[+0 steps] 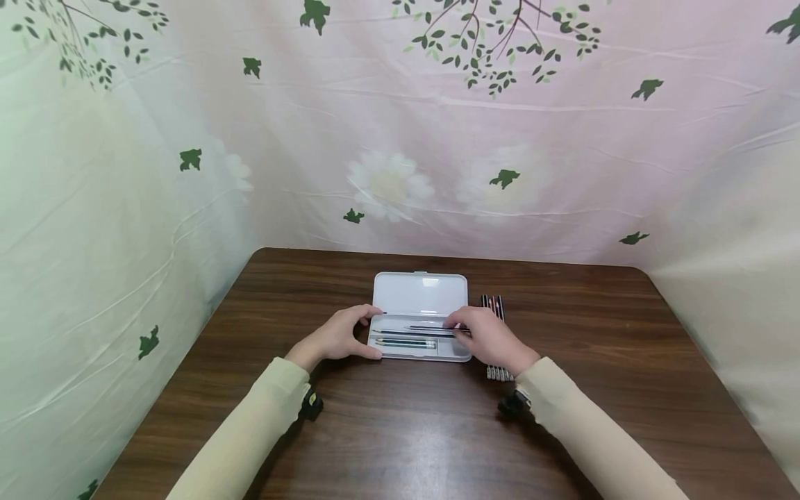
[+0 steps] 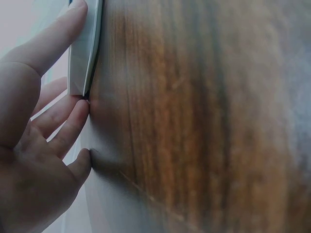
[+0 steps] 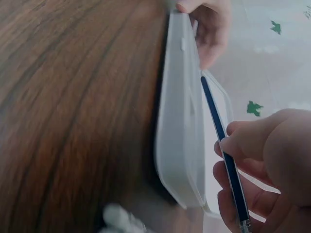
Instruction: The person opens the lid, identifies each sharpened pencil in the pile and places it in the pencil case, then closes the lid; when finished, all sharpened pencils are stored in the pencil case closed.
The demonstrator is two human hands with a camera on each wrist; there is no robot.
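A white pencil case lies on the table with its lid folded back. My left hand holds the case's left end, thumb at the front corner and fingers round the far side. In the left wrist view the thumb presses along the case's wall. My right hand pinches a dark blue pencil over the right part of the case; its silver end points back toward the palm. Inside the tray lie a long dark pencil and, in the front compartment, shorter pencils.
Several more pencils lie side by side right of the case, silver ends toward me, partly hidden under my right hand. The brown wooden table reaches back to a printed cloth with leaves and flowers.
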